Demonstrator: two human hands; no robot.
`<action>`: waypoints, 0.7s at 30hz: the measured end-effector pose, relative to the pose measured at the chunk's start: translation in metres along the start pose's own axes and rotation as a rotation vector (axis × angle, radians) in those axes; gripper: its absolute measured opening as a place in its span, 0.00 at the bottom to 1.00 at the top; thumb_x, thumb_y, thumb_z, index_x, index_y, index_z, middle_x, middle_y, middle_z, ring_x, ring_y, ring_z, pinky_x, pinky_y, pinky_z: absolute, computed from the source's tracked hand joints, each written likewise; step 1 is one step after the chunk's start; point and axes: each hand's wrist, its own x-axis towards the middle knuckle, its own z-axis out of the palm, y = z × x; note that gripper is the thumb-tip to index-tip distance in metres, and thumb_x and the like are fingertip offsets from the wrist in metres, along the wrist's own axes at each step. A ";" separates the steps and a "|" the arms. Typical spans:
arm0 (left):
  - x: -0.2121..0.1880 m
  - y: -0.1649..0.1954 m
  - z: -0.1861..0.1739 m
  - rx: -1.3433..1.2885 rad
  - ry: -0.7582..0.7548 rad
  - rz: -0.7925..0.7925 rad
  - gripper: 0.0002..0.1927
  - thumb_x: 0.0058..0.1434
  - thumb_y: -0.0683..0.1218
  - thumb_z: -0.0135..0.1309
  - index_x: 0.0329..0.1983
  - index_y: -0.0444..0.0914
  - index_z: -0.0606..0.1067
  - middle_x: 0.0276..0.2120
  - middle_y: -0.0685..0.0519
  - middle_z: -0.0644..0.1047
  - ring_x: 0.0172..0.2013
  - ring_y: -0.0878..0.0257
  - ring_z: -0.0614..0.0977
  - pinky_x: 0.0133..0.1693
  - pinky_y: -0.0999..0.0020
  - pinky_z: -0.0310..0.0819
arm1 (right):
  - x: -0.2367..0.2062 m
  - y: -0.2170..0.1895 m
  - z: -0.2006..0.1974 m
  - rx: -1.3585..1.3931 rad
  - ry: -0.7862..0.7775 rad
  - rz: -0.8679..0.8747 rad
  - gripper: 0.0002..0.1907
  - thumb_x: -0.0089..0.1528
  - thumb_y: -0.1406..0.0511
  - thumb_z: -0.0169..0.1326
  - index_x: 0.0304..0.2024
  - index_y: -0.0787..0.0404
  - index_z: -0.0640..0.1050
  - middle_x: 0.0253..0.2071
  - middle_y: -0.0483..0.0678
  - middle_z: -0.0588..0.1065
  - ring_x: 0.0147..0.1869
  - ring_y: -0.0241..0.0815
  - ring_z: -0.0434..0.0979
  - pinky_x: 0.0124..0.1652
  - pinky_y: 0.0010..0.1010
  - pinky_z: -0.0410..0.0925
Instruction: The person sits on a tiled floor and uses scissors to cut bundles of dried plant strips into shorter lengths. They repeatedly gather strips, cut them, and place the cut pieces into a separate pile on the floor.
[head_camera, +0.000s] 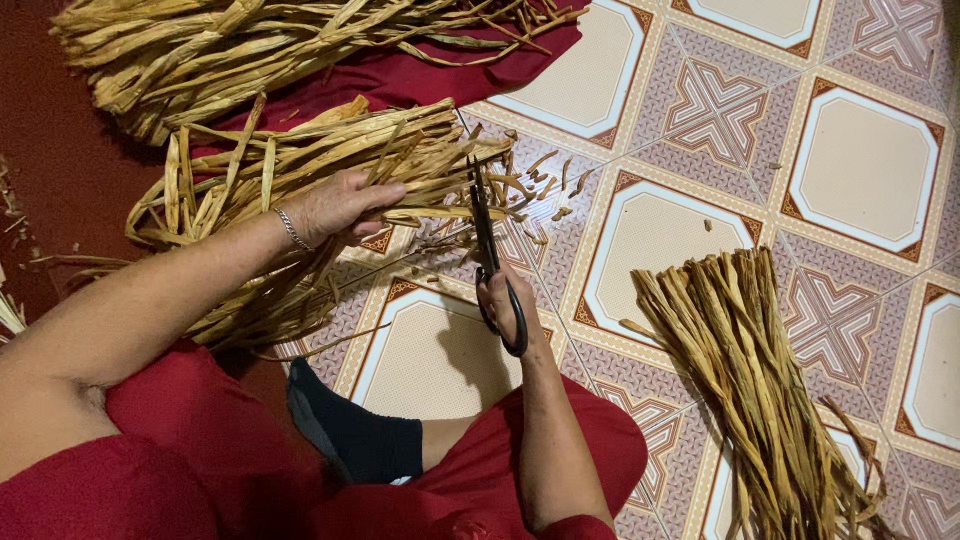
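So the person's sitting on the tiled floor (870, 170) in red trousers, one dark sock (350, 435) poking out in front. Right hand (503, 300) is closed through the handles of black scissors (487, 240), blades pointing away and sitting right at the ragged ends of a bundle of dried leaf strips (330, 165). Left hand (340, 207), bracelet on the wrist, is clamped down over that bundle to pin it against the floor. Looks to me like the trimming step, evening up the tips; little offcuts (550, 175) lie just past the blades. Next snip probably needs the ends kept squeezed together. A tidier bundle (750, 380) lies off to the right, another heap (280, 50) further back on red cloth (520, 60).
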 end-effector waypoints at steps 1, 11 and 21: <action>0.000 -0.001 0.000 0.047 -0.014 -0.012 0.25 0.65 0.63 0.54 0.22 0.44 0.64 0.14 0.60 0.65 0.14 0.70 0.60 0.16 0.71 0.50 | 0.000 -0.001 0.000 0.014 -0.004 -0.005 0.40 0.66 0.37 0.40 0.58 0.62 0.74 0.23 0.36 0.66 0.23 0.26 0.63 0.22 0.20 0.58; 0.004 -0.005 0.003 0.205 0.000 -0.034 0.27 0.62 0.67 0.52 0.23 0.42 0.71 0.15 0.60 0.66 0.14 0.70 0.64 0.17 0.72 0.56 | -0.002 -0.004 -0.004 0.014 -0.024 -0.026 0.39 0.67 0.38 0.39 0.60 0.62 0.74 0.19 0.37 0.66 0.19 0.27 0.62 0.19 0.21 0.57; 0.006 -0.011 0.004 0.281 -0.010 0.062 0.26 0.65 0.66 0.51 0.28 0.40 0.73 0.18 0.60 0.67 0.18 0.70 0.66 0.20 0.71 0.60 | -0.002 -0.008 -0.003 -0.092 0.031 -0.036 0.40 0.67 0.38 0.36 0.58 0.63 0.77 0.19 0.38 0.68 0.18 0.27 0.64 0.18 0.23 0.58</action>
